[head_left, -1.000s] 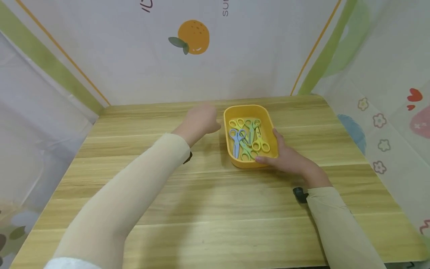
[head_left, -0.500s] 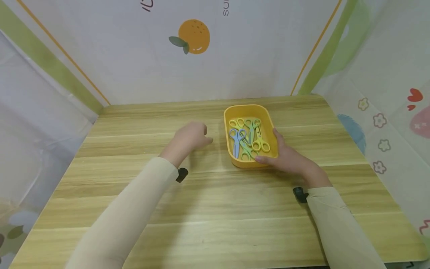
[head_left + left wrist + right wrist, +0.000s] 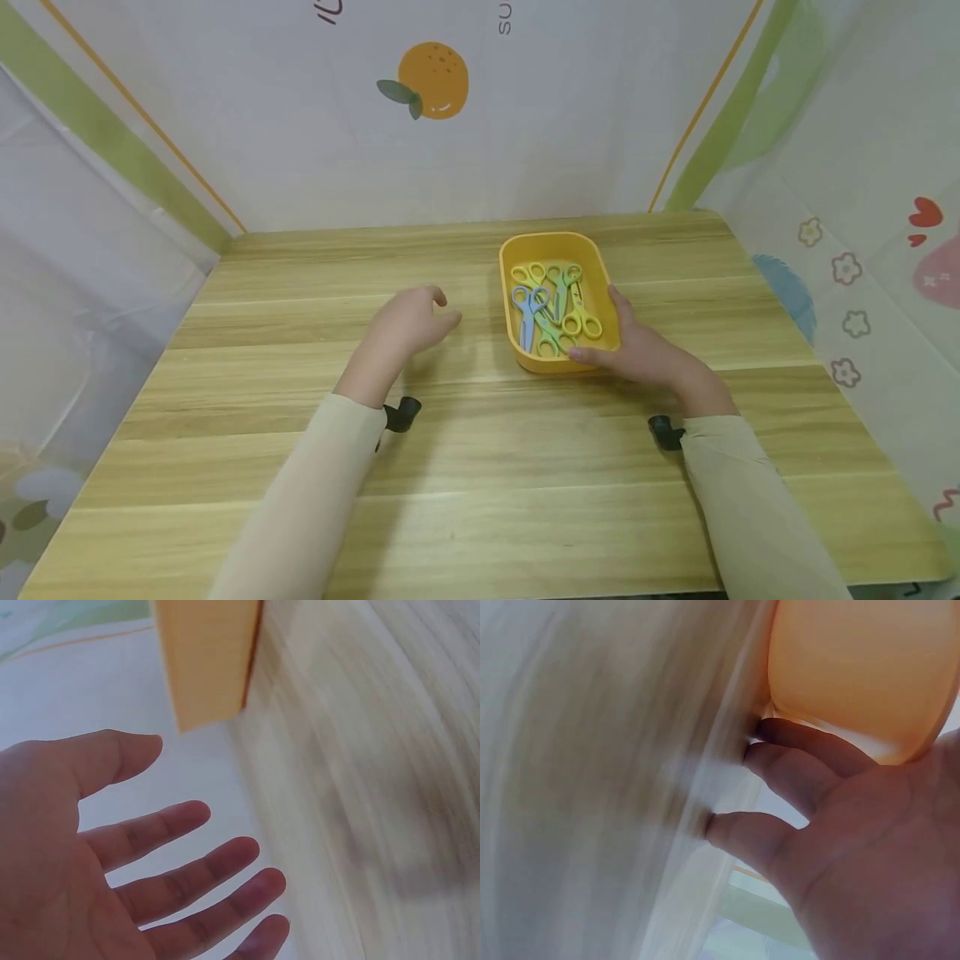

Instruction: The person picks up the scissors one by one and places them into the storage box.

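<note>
A yellow plastic bin (image 3: 558, 247) stands on the wooden table, with several small scissors inside. Blue scissors (image 3: 529, 312) lie at its left side, partly over others; green scissors (image 3: 561, 287) are near the middle and yellow scissors (image 3: 579, 317) on the right. My right hand (image 3: 641, 354) holds the bin's near right corner, thumb on the front rim and fingers along the right wall. The right wrist view shows its lower fingertips down at the tabletop. Left of the bin, my left hand (image 3: 408, 321) hovers over the table, fingers spread and holding nothing.
The wooden table (image 3: 450, 483) has light walls of printed sheeting behind and at both sides. Black wrist cameras (image 3: 403, 414) stick out below the hands. An orange print (image 3: 433, 81) is on the back sheet.
My left hand has drawn back from beside the bin, leftward and nearer to me, and its fingers have loosened. My right hand, the bin and the scissors stay as they were.
</note>
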Available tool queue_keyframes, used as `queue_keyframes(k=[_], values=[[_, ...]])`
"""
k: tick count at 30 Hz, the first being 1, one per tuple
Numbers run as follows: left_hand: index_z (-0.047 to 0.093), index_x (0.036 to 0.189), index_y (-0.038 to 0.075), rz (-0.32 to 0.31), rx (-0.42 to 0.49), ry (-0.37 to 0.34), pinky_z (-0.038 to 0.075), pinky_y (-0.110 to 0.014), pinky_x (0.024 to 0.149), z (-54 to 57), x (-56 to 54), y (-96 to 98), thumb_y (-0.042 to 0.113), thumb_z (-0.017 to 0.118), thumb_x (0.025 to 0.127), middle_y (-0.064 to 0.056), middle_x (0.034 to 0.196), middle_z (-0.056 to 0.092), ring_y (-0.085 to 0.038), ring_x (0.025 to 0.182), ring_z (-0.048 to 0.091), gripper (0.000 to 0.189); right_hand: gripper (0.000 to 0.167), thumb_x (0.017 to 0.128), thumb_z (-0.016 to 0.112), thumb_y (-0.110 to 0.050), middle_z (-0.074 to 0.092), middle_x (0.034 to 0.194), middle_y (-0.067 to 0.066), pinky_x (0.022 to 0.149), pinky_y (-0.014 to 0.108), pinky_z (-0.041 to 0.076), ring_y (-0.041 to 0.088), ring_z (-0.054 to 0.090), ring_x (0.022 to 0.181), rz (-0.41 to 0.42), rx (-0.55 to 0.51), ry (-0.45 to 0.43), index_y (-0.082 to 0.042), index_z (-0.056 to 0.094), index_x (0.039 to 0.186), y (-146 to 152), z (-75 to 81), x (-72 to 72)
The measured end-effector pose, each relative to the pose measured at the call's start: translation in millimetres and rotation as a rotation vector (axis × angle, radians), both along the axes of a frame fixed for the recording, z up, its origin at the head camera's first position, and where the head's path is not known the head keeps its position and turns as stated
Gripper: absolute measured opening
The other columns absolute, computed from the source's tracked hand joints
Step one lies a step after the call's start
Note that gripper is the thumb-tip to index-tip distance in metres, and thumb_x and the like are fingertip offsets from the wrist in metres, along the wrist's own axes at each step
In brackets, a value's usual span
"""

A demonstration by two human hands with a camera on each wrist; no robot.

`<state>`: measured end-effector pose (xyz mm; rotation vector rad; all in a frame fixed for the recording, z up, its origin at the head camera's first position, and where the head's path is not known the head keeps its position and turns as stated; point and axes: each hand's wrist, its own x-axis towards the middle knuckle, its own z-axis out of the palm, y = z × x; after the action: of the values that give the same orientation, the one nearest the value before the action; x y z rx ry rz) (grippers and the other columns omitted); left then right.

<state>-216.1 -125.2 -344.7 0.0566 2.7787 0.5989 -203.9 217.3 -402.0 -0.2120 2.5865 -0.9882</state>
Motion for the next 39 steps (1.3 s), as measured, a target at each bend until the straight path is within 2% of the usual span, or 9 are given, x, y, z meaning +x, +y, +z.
queue_keyframes(k=[10, 15, 20, 24, 32, 39], values=[[0.053, 0.152, 0.010, 0.057, 0.159, 0.047, 0.049, -0.060, 0.112, 8.5, 24.9, -11.9, 0.046, 0.054, 0.107, -0.020, 0.154, 0.057, -0.042, 0.139, 0.058, 0.057, 0.130, 0.091, 0.078, -0.058, 0.039, 0.163, 0.031, 0.125, 0.067, 0.031, 0.044, 0.049, 0.141, 0.000, -0.038, 0.039, -0.022, -0.019, 0.169, 1, -2.3, 0.3], [0.054, 0.151, 0.011, 0.082, 0.186, 0.067, 0.049, -0.060, 0.112, 9.5, 33.1, -13.9, 0.048, 0.053, 0.107, -0.019, 0.154, 0.058, -0.042, 0.138, 0.059, 0.057, 0.130, 0.090, 0.079, -0.059, 0.044, 0.160, 0.027, 0.124, 0.066, 0.033, 0.040, 0.051, 0.136, 0.010, -0.057, 0.053, -0.024, -0.018, 0.169, 2, -2.3, 0.3], [0.055, 0.151, 0.011, 0.115, 0.193, 0.071, 0.049, -0.059, 0.112, 4.9, 40.0, -18.2, 0.048, 0.054, 0.106, -0.018, 0.154, 0.058, -0.042, 0.137, 0.059, 0.058, 0.130, 0.090, 0.078, -0.061, 0.044, 0.160, 0.026, 0.124, 0.066, 0.034, 0.039, 0.052, 0.136, 0.008, -0.058, 0.050, -0.025, -0.018, 0.169, 4, -3.8, 2.2], [0.055, 0.151, 0.009, 0.119, 0.190, 0.076, 0.049, -0.059, 0.111, 0.0, 43.5, -22.9, 0.048, 0.053, 0.107, -0.020, 0.153, 0.059, -0.043, 0.135, 0.060, 0.058, 0.130, 0.089, 0.078, -0.062, 0.043, 0.161, 0.026, 0.124, 0.066, 0.033, 0.040, 0.050, 0.138, 0.002, -0.064, 0.047, -0.026, -0.019, 0.169, 5, -4.9, 2.8], [0.055, 0.151, 0.008, 0.113, 0.215, 0.073, 0.048, -0.062, 0.111, -8.8, 45.8, -26.1, 0.047, 0.053, 0.108, -0.022, 0.152, 0.059, -0.045, 0.137, 0.059, 0.058, 0.134, 0.088, 0.076, -0.068, 0.026, 0.171, 0.031, 0.126, 0.067, 0.029, 0.045, 0.042, 0.150, -0.003, -0.057, 0.036, -0.026, -0.021, 0.169, 5, -5.7, 5.2], [0.054, 0.151, 0.009, 0.106, 0.234, 0.070, 0.050, -0.061, 0.110, -10.6, 45.5, -24.2, 0.047, 0.053, 0.108, -0.019, 0.153, 0.058, -0.042, 0.138, 0.058, 0.058, 0.134, 0.087, 0.077, -0.068, 0.029, 0.170, 0.031, 0.125, 0.068, 0.030, 0.045, 0.044, 0.148, -0.019, -0.044, 0.043, -0.024, -0.020, 0.169, 5, -8.2, 7.4]])
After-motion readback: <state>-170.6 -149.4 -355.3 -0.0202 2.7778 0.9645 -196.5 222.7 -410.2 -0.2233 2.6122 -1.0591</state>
